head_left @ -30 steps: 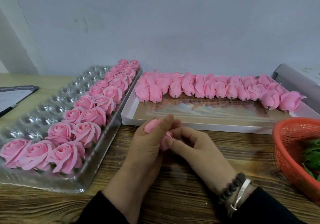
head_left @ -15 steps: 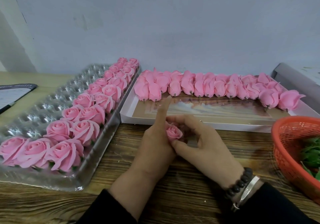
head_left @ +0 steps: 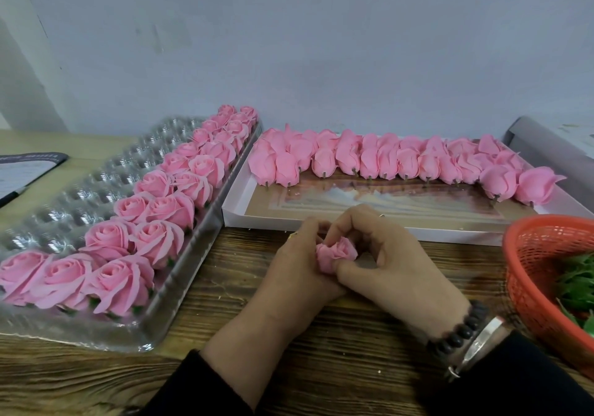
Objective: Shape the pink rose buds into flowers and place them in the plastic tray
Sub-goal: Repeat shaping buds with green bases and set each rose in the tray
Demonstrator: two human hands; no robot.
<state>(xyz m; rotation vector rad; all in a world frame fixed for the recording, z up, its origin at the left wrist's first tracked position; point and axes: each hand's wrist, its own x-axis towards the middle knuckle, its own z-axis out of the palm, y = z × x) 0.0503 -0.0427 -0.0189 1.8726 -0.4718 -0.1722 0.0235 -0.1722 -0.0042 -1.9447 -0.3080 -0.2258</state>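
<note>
A pink rose bud [head_left: 336, 253] is being pinched between the fingers of the left hand [head_left: 297, 264] and right hand [head_left: 390, 259], near the surface's [head_left: 321, 345] front edge.

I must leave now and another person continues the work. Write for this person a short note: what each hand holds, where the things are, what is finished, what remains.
Left hand and right hand: both grip one pink rose bud above the wooden table; it is only partly opened.
Plastic tray, at left: the two right-hand rows hold shaped roses; the other cells are empty.
White box, behind the hands: a row of unshaped buds along its far edge.
Red basket, at right: green leaves inside.
Left to do: finish this bud, set it in the tray, then work through the box.
</note>
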